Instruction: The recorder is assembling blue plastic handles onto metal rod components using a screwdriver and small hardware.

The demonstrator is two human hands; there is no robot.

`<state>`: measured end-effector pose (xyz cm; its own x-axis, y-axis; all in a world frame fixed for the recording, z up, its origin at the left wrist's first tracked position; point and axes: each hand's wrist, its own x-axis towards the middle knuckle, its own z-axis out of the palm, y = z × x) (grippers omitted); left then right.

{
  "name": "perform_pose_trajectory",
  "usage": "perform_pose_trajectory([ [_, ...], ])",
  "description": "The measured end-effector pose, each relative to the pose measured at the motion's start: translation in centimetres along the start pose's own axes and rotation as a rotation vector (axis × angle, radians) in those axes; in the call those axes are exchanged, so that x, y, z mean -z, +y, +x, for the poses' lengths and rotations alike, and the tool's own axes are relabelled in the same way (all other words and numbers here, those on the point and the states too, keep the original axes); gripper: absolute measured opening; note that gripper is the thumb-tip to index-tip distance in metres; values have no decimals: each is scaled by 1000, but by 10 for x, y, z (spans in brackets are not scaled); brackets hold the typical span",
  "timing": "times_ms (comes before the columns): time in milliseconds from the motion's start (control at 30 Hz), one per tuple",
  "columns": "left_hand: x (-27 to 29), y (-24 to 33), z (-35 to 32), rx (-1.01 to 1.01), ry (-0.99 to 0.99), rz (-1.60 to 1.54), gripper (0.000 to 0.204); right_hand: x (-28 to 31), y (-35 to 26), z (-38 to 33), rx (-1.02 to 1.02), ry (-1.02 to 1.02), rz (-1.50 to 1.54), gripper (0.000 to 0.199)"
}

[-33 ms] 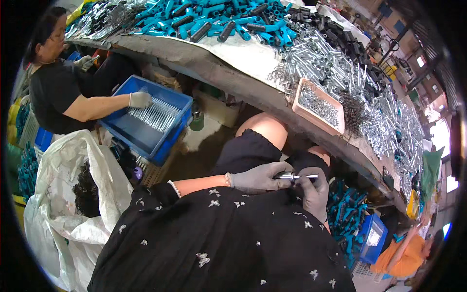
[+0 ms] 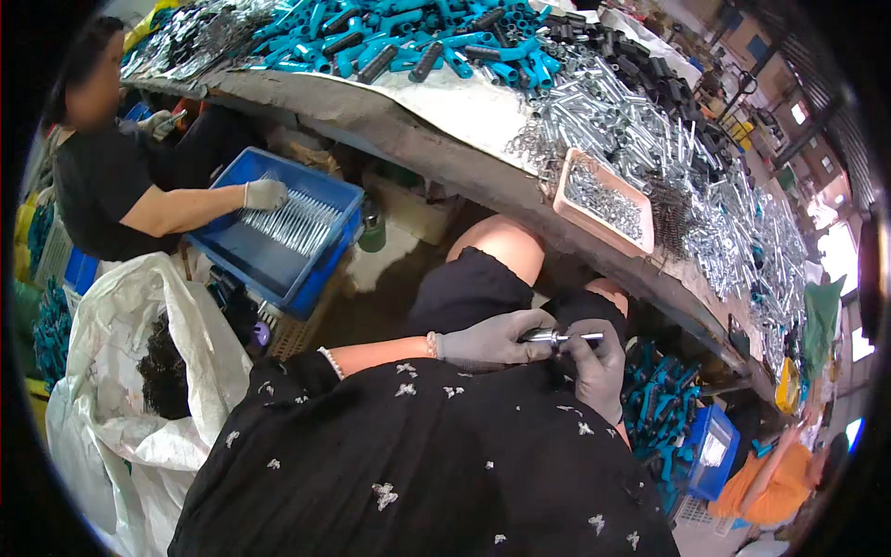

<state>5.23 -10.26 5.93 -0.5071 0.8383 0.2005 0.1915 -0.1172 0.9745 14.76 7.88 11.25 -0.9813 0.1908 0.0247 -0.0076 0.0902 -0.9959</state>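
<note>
Over my lap, both hands in grey gloves meet on one slim metal piece. My left hand (image 2: 487, 342) is closed around a shiny metal cylinder (image 2: 546, 336) whose left end is dark. My right hand (image 2: 599, 371) pinches the right side of the same piece, where a thin bright metal rod (image 2: 592, 336) sticks out past the fingers. How the rod and cylinder join is hidden by the right fingertips. Beyond my knees, a shallow pink tray (image 2: 605, 243) of small metal parts sits on the bench's near edge.
The bench (image 2: 408, 116) carries heaps of teal handles (image 2: 408, 46), metal rods and tubes (image 2: 622, 116), and black sleeves. At left, a co-worker's gloved hand (image 2: 265, 194) reaches into a blue crate (image 2: 269, 265) of metal rods. A white sack (image 2: 218, 348) stands near my left arm; teal handles (image 2: 654, 399) lie at right.
</note>
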Motion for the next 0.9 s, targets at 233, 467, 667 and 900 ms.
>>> perform_pose_trajectory([
  [233, 4, 2, 13, -1, -90, 110, 38, 8, 1, -12, 180, 112, -278, 13],
  [467, -17, -14, 28, -148, -144, 402, 37, 40, -16, -41, 161, 28, -456, 7],
  [667, -41, 5, 55, -133, -324, 325, 38, 64, -6, -64, 227, 185, -689, 12],
  [900, -38, 22, 51, -295, -148, 717, 43, 72, 15, -54, 327, 17, -483, 36],
])
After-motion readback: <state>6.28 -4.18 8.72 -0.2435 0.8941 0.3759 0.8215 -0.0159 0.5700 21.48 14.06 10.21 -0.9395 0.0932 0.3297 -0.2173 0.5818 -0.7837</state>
